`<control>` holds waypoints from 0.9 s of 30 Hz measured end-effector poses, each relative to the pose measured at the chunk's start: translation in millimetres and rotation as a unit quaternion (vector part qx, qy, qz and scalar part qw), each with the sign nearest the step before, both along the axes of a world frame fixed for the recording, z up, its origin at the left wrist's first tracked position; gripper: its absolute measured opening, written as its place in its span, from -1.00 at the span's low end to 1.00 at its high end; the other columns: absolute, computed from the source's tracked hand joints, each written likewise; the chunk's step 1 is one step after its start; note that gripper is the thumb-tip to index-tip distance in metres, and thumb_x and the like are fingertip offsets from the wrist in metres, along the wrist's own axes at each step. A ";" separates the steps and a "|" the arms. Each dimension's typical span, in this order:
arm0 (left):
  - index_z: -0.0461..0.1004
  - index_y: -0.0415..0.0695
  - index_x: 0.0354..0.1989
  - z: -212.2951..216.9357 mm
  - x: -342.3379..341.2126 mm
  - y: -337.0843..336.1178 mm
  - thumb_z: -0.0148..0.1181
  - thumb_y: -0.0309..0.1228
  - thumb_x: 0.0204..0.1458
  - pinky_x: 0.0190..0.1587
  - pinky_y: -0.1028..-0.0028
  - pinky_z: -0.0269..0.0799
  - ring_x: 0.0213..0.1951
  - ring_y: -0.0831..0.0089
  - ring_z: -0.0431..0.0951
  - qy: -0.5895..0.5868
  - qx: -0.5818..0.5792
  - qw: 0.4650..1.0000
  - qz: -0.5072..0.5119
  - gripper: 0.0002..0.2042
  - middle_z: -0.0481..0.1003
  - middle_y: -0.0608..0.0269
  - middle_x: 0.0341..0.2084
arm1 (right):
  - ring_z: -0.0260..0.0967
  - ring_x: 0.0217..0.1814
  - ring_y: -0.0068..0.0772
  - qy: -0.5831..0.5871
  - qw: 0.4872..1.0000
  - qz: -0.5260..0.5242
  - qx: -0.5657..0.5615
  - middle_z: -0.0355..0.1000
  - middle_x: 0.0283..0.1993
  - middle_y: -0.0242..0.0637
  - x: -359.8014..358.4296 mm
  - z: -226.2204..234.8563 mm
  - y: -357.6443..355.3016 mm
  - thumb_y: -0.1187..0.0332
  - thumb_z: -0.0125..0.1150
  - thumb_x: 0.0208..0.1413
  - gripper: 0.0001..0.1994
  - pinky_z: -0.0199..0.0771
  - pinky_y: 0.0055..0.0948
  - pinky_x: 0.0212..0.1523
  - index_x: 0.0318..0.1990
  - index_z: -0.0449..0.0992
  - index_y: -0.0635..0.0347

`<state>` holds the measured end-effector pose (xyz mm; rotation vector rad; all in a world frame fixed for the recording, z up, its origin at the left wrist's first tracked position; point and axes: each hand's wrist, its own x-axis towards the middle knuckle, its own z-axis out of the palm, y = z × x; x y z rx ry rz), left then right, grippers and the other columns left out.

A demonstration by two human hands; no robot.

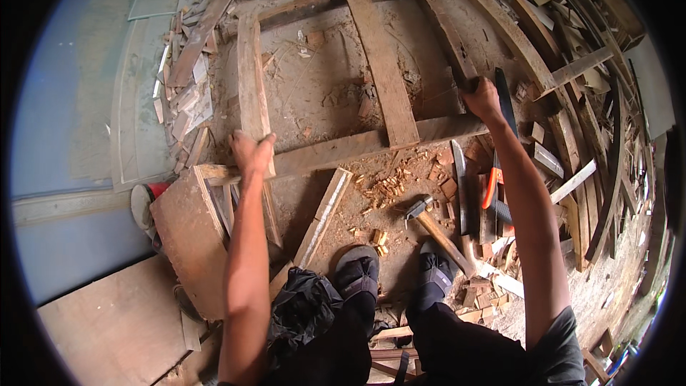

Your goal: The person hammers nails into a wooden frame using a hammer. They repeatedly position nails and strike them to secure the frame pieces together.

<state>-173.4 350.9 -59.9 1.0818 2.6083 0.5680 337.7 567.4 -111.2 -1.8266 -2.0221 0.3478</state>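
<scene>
We grip a weathered wooden frame (336,146) lying on the sawdust-strewn floor | left hand (251,151) clenched on its upright slat at nine o'clock | steel-headed hammer (429,218) at six | right hand (482,98) grasping the right rail at two.

Dirt floor (314,78) w/ sawdust & wood chips (389,187); daylight. Pale blue painted panel (64,100) lay at left, scrap timber offcuts (572,43) piled at right, brown plywood sheet (114,322) bottom left.
</scene>
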 end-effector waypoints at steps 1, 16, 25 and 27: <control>0.33 -0.54 0.09 11.9 2.1 7.7 0.52 -0.20 -0.10 0.36 0.06 0.26 0.24 -0.19 0.36 -0.033 -0.007 0.999 -0.005 -0.26 0.31 -0.43 0.16 | 0.49 0.14 0.08 0.002 0.999 -0.012 -0.035 0.55 0.00 0.08 6.0 8.8 0.3 0.08 0.43 -0.04 -0.55 0.49 -0.08 0.15 -0.13 0.60 0.26; 0.35 -0.33 0.22 305.0 -67.8 109.6 0.49 -0.31 -0.10 0.32 0.25 0.25 0.27 0.04 0.37 0.336 0.132 0.858 -0.364 -0.30 0.36 -0.11 0.19 | 0.43 0.12 -0.23 0.562 0.772 -0.078 -0.285 0.34 0.18 0.02 -120.1 53.3 -252.4 0.45 0.46 0.13 -0.29 0.60 -0.29 0.07 0.26 0.04 0.35; 0.36 -0.22 0.26 418.1 38.8 125.7 0.44 -0.49 -0.12 0.31 0.24 0.28 0.27 0.06 0.38 0.429 0.235 0.717 -0.497 -0.33 0.37 0.08 0.24 | 0.40 0.11 -0.20 0.376 0.921 0.032 0.099 0.38 0.16 -0.07 -39.0 136.5 -192.5 0.46 0.54 -0.04 -0.32 0.45 -0.28 0.19 0.24 0.30 0.26; 0.37 -0.20 0.26 427.1 60.9 117.0 0.44 -0.51 -0.14 0.31 0.23 0.29 0.26 0.07 0.38 0.430 0.249 0.708 -0.501 -0.31 0.37 0.11 0.25 | 0.23 0.35 -0.16 0.372 0.895 0.016 0.245 0.26 0.28 -0.02 8.0 154.5 -123.2 0.34 0.59 -0.03 -0.15 0.31 -0.23 0.32 0.35 0.14 0.24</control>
